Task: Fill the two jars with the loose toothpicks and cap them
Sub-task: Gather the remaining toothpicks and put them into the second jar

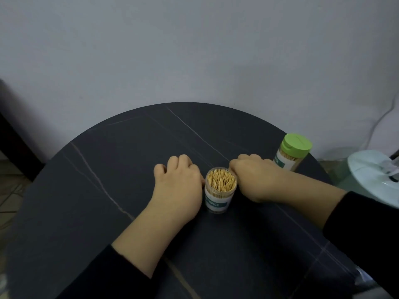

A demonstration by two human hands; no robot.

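at the centre of the table [108, 212] the open jar [217, 201], full of toothpicks [220, 182], stood between our curled left hand [179, 186] and right hand [252, 180]; whether either gripped anything we could not tell. the capped jar [285, 160] stood far right. best, we judged: steady it, press a cap on squarely.

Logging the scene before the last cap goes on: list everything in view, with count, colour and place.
Open jar: one, clear, white and green label, mid-table between the hands.
Toothpicks: many, pale wood, packed upright in the open jar.
Capped jar: one, clear, light green lid, table's far right.
Table: one, round, dark grey, pale veins.
Wall: pale grey, behind the table.
White round object: one, right of the table; unidentifiable.
Cable: one, white, far right.
Sleeves: two, black.
Left hand: left of the open jar, fingers curled under.
Right hand: right of it, fingers curled.
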